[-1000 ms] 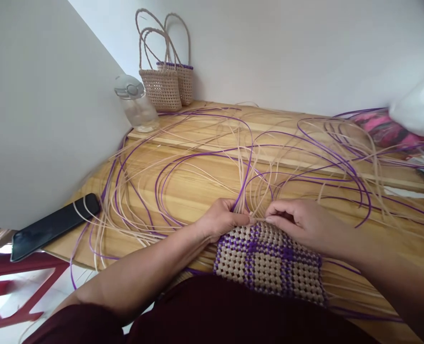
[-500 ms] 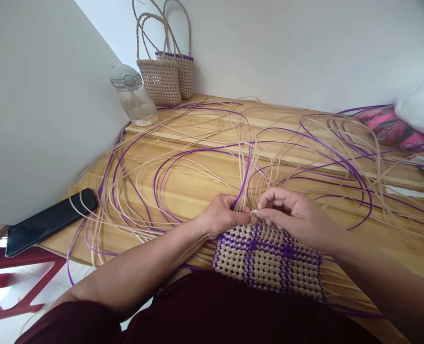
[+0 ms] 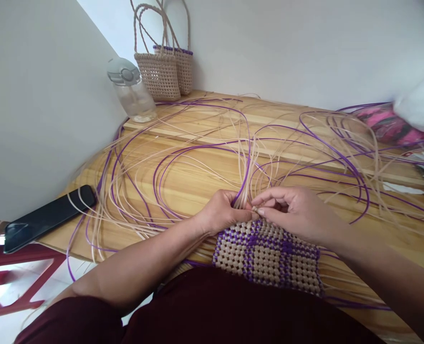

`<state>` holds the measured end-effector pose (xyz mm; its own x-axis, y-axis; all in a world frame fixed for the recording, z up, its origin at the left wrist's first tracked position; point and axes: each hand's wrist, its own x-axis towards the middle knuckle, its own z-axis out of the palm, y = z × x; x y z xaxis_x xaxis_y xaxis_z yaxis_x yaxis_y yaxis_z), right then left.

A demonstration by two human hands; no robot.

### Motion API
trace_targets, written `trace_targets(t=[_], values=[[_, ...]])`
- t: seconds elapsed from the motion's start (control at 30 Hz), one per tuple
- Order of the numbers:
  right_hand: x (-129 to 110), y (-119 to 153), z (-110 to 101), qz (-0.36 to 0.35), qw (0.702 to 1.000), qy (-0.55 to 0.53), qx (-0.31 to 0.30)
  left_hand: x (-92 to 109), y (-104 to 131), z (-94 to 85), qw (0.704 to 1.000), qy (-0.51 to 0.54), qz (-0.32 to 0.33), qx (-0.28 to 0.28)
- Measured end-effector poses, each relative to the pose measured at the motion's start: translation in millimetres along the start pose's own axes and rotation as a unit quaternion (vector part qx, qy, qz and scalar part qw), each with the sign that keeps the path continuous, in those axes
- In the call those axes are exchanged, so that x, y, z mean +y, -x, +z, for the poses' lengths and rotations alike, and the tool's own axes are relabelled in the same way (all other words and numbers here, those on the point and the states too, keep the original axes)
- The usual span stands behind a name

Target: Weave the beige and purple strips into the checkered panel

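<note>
A woven panel [image 3: 265, 260] in beige and purple checks lies against my body at the table's front. My left hand [image 3: 223, 212] is closed at its far edge, gripping a bundle of beige and purple strands [image 3: 247, 184] that rise from the weave. Just to the right, my right hand [image 3: 291, 210] pinches at the same edge, thumb and forefinger close to my left thumb. Between the fingertips is a small beige bit of weave; the exact strand there is partly hidden by my fingers.
Long loose strands [image 3: 158, 177] loop across the wooden table [image 3: 194, 188]. At the back left stand two woven baskets [image 3: 158, 76] and a clear bottle [image 3: 135, 98]. A black phone [image 3: 50, 217] lies at the left edge. A pink bundle [image 3: 384, 125] and white plastic [image 3: 419, 107] sit far right.
The view has shifted slightly, moving the scene up a little. My right forefinger has stretched leftward toward the strands; my left hand keeps its grip.
</note>
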<state>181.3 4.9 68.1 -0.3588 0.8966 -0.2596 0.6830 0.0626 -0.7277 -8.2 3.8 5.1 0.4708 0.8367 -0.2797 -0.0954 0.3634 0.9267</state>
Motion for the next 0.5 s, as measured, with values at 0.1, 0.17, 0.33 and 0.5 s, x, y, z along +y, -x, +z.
trace_targets(t=[0.1,0.17,0.33,0.5], values=[[-1.4,-2.9,0.4,-0.012,0.999,0.036,-0.003,0.3,0.9,-1.3,0.999,-0.033,0.012,-0.002],[-2.7,-4.5,0.2,-0.028,0.999,0.041,-0.010,0.8,1.0,-1.7,0.999,-0.048,0.015,0.000],[-9.1,-2.3,-2.9,-0.089,0.992,0.086,0.014,3.0,-0.5,0.1,0.999,0.033,-0.014,-0.013],[-16.6,2.0,-2.2,-0.184,0.962,0.192,0.060,1.9,-1.0,0.7,0.998,0.061,-0.011,-0.031]])
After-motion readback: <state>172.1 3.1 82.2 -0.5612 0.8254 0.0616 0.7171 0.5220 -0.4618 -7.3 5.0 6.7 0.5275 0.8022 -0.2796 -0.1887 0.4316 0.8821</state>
